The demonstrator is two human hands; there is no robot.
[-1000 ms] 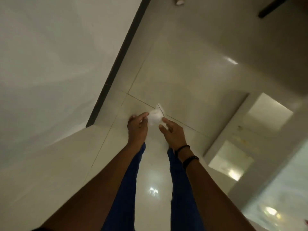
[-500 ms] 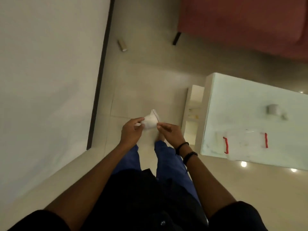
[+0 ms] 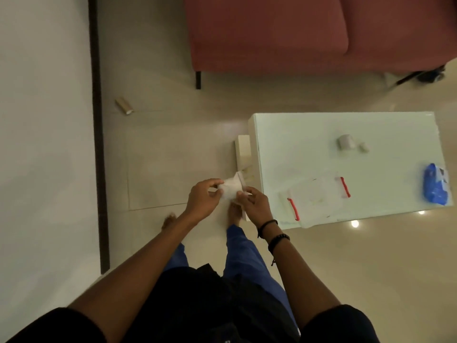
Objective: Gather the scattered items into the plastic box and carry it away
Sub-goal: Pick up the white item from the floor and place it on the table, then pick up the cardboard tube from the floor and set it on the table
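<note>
Both hands hold one small white crumpled item in front of me, above the floor. My left hand pinches its left side and my right hand pinches its right side. The clear plastic box with red handles sits on the near edge of the white table, just right of my right hand. A grey tape roll, a small white piece and a blue packet lie on the table. A cardboard tube lies on the floor near the wall.
A red sofa stands beyond the table. A white wall with a dark skirting strip runs along the left. My bare feet stand on beige floor tiles beside the table's left end.
The view has swung from the wall and floor to the table, bringing the box, table items and sofa into sight. Both hands keep hold of the white item.
</note>
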